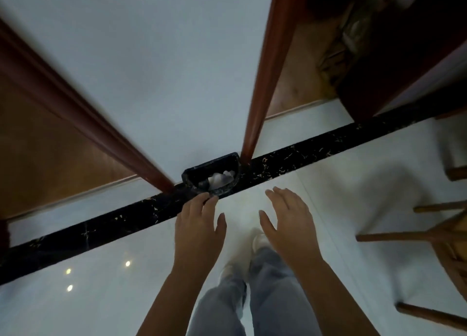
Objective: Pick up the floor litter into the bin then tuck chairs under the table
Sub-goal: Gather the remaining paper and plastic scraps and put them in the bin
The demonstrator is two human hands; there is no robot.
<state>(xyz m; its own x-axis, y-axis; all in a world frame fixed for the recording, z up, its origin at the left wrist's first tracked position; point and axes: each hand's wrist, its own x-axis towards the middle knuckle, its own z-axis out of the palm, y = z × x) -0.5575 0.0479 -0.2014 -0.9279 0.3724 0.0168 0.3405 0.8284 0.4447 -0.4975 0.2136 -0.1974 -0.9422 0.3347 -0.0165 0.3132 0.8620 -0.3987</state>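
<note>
A small black half-round bin (192, 177) stands on the floor against the white wall, on the black marble strip. White crumpled litter (219, 178) lies inside it. My left hand (198, 224) hovers just in front of the bin, its fingertips at the rim, fingers apart and holding nothing. Level with it and to the right, my right hand (290, 219) is spread open and empty too. Wooden chair legs (394, 237) reach in from the right edge.
Two reddish-brown door frames (262, 87) flank the white wall, with wooden floors behind them. A black marble strip (101, 224) crosses the glossy white floor. My legs in jeans and white shoes (257, 242) are below my hands.
</note>
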